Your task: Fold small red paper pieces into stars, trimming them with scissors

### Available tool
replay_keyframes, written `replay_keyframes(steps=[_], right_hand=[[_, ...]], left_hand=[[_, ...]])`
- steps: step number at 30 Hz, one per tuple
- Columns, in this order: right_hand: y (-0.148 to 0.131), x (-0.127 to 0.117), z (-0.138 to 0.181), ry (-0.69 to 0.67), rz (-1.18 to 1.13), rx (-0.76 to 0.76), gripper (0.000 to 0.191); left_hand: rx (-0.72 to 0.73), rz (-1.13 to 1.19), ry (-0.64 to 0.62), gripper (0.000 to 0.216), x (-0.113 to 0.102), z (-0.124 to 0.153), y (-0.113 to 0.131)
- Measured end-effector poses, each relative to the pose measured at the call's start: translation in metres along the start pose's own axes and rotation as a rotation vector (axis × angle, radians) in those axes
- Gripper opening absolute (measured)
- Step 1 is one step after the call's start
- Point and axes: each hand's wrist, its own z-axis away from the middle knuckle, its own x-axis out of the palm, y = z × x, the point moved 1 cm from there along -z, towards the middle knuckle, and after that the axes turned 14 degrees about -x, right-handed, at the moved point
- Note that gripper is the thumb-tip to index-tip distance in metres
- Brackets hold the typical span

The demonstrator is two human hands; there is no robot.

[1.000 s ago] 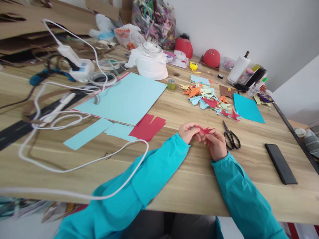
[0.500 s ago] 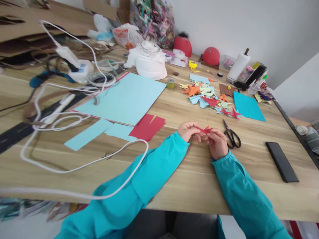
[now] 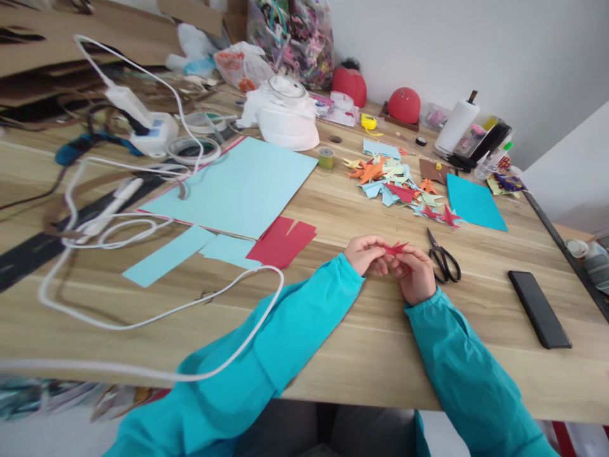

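Both of my hands pinch a small folded red paper shape (image 3: 396,249) just above the wooden table (image 3: 361,343). My left hand (image 3: 365,254) grips its left side with curled fingers. My right hand (image 3: 417,274) holds the right side, fingers closed round it. Black scissors (image 3: 443,260) lie just right of my right hand. Red cut paper (image 3: 281,242) lies to the left of my hands, beside light blue strips (image 3: 167,255) and a large light blue sheet (image 3: 238,185).
A pile of folded coloured paper shapes (image 3: 398,185) and a teal sheet (image 3: 474,203) lie beyond my hands. A black phone (image 3: 539,308) rests at the right. White cables (image 3: 143,311) loop across the left side. A white pot (image 3: 284,118), bags and clutter line the back.
My hands and the red paper shape have shifted very slightly; the fingers keep working the fold. Nothing else on the table has moved.
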Motion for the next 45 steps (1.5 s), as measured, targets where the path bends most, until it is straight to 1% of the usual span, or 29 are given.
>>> replay_keyframes(steps=[7, 13, 18, 27, 45], right_hand=[[0.0004, -0.0012, -0.0004, -0.003, -0.021, 0.009, 0.010], [0.0002, -0.0008, -0.0009, -0.008, -0.037, 0.006, 0.011], [0.0009, -0.0019, -0.0017, 0.020, -0.035, 0.021, 0.013], [0.0018, -0.0035, -0.0021, 0.015, -0.028, 0.009, 0.011], [0.0006, -0.0035, -0.0030, 0.018, -0.044, 0.000, 0.010]], left_hand=[[0.080, 0.014, -0.009, 0.014, -0.0007, -0.0016, -0.0038], [0.099, 0.025, -0.029, 0.017, -0.0019, -0.0027, -0.0047], [0.078, 0.023, -0.033, 0.019, -0.0022, -0.0016, -0.0038], [0.052, 0.040, -0.064, 0.015, -0.0039, -0.0027, -0.0032], [0.043, 0.101, -0.165, 0.019, -0.0070, -0.0060, -0.0046]])
